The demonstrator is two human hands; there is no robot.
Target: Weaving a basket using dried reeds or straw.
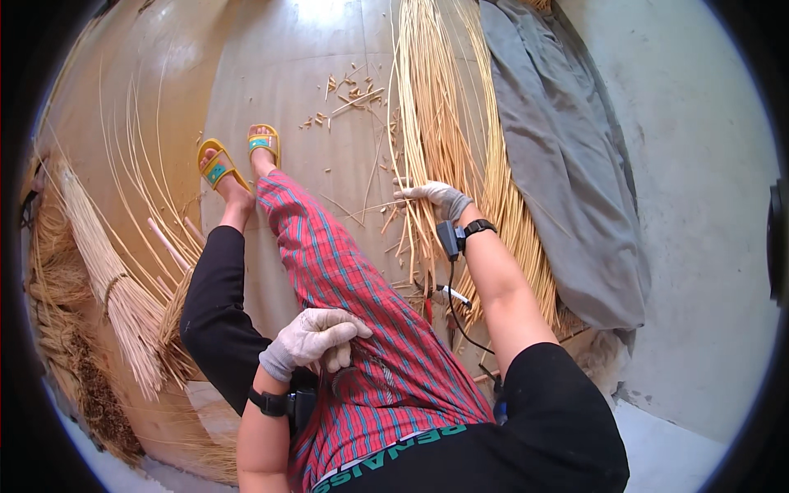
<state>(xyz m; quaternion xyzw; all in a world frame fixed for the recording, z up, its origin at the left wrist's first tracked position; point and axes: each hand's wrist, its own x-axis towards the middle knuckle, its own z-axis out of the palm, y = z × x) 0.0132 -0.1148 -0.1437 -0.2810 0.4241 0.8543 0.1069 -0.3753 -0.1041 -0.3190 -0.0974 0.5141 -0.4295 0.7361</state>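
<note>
My left hand (316,338), in a pale work glove, rests over the red checked cloth (337,246) across my lap. Its fingers are curled together; a dark curved thing (345,378) shows just below them, and whether they hold it is unclear. To the right, my gloved right hand (440,197) reaches across the lower part of a long bundle of thin tan wicker canes (431,107). Its fingers are closed around some strands, whose ends stick out below the hand. More canes (518,222) lie beneath my right wrist.
Grey cloth (567,164) covers something long on the right. Short cut pieces (357,99) litter the floor ahead. Near my right knee lie a white-and-black item (454,296) and a red-handled tool (427,310). A tied bundle of pale canes (107,279) lies at left.
</note>
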